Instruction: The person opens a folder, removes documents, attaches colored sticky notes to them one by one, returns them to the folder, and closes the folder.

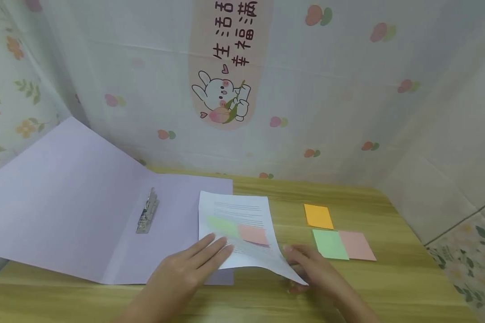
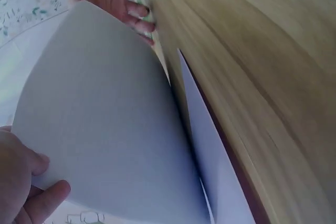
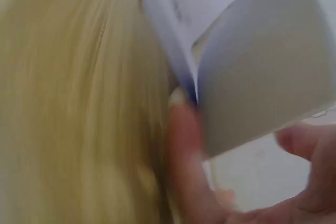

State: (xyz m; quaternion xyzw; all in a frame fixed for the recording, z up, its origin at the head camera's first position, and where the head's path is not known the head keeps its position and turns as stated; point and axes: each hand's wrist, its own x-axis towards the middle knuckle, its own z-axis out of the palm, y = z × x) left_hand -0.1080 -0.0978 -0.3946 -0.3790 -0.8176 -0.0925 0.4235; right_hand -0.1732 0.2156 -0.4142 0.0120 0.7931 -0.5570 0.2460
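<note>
A printed sheet of paper (image 1: 234, 211) lies over the right part of an opened lilac folder (image 1: 178, 202), its near edge raised. A green sticky note (image 1: 222, 225) and a pink sticky note (image 1: 253, 234) sit on the sheet. My left hand (image 1: 187, 273) pinches the near edge, fingers on top; in the left wrist view, digits (image 2: 39, 163) show against the sheet's blank underside (image 2: 105, 108). At the lifted right corner is my right hand (image 1: 315, 271), its fingers spread beside and below the paper; the right wrist view shows its thumb (image 3: 296, 139) apart from it.
A metal clip (image 1: 147, 213) is fixed near the folder's spine, and the folder's cover (image 1: 64, 193) leans up at the left. Orange (image 1: 318, 216), green (image 1: 330, 244) and pink (image 1: 357, 246) sticky pads lie on the wooden table (image 1: 404, 278). A printed curtain (image 1: 327, 89) hangs behind.
</note>
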